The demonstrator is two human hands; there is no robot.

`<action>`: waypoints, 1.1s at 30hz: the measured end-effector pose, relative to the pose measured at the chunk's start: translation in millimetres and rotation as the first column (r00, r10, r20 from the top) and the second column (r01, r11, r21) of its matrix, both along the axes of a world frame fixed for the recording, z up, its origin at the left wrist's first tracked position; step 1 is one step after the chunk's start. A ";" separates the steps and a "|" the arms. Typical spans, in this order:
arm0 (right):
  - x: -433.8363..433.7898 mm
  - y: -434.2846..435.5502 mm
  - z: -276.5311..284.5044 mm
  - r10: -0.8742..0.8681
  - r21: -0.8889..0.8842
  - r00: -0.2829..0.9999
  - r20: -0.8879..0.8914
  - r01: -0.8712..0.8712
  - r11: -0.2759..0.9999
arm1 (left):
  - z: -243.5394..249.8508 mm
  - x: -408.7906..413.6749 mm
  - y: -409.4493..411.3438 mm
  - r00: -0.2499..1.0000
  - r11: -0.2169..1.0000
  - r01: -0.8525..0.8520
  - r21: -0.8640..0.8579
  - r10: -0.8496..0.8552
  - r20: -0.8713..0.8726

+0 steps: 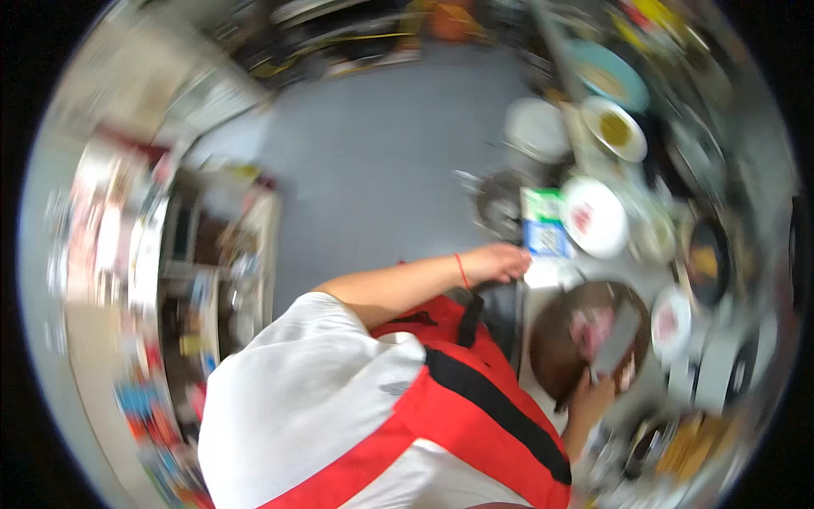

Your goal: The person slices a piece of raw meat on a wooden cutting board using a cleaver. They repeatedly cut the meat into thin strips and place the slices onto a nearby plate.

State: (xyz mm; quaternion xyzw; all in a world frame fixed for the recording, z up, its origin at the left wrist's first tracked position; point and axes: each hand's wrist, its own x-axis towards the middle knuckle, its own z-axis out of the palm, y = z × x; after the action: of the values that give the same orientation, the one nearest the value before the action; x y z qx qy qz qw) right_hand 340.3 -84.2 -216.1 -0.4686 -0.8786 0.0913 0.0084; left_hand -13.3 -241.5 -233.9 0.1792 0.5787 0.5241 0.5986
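Observation:
My right hand (590,399) grips the handle of a cleaver (618,340). Its broad grey blade lies over a round, dark wooden chopping block (552,340). Pink raw meat (591,329) sits on the block, just left of the blade. At the counter's front edge is my left hand (504,262), with a red string around the wrist. Its fingers look bunched beside a green and blue printed card (545,219); blur hides whether they touch or hold anything. Beyond the card is a white plate (607,223) with a little red meat.
Further along the counter are a white bowl of yellowish food (615,130) and a light-blue basin (613,73). Behind the block are a small white plate of meat (668,324) and a black pan (709,261). Cluttered shelves (219,273) stand across the grey floor (375,159).

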 end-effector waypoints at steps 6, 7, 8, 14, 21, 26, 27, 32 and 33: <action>-117.9 -15.8 35.3 0.380 -0.706 0.842 -0.382 -0.531 0.469 | -3.8 -0.5 -219.2 0.739 0.737 -0.657 -0.156 0.671 0.061; -151.1 -34.9 49.2 0.440 -0.799 0.838 -0.323 -0.491 0.347 | -2.8 0.8 -254.7 0.654 0.654 -0.740 -0.156 0.754 0.063; -174.4 -68.7 62.4 0.466 -0.831 0.799 -0.381 -0.517 0.207 | -1.1 1.2 -287.6 0.583 0.585 -0.797 -0.150 0.810 0.065; -298.6 -192.5 62.8 0.776 -0.938 0.532 -0.339 -0.250 -0.238 | -23.7 47.0 -457.2 0.045 0.056 -0.990 -0.129 0.995 0.091; -449.7 -359.4 55.1 0.840 -0.859 0.252 -0.480 -0.327 -0.393 | -26.0 67.5 -649.0 -0.334 -0.321 -0.932 -0.168 0.941 0.053; -558.2 -479.4 58.2 0.906 -0.847 0.161 -0.392 -0.449 -0.286 | -4.6 66.5 -719.2 -0.517 -0.507 -0.843 -0.178 0.856 0.012; -580.0 -505.5 62.6 0.887 -0.823 0.147 -0.437 -0.465 -0.328 | -4.9 64.6 -728.5 -0.556 -0.543 -0.817 -0.193 0.831 0.018; -710.1 -662.4 190.5 0.438 0.001 -0.302 -0.847 -0.824 -0.566 | -17.9 54.8 -758.5 -0.759 -0.729 -0.641 -0.239 0.649 0.055; -737.6 -686.5 224.7 0.193 0.271 -0.429 -0.882 -0.799 -0.537 | -20.3 44.8 -765.7 -0.792 -0.761 -0.605 -0.236 0.606 0.077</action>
State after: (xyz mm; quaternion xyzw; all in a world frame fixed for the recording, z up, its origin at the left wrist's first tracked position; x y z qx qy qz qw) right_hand -397.3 -770.7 8.6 0.5510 -0.6018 0.5763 0.0464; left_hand 31.5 -1007.1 -254.1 -0.5518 0.2809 0.7519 -0.2262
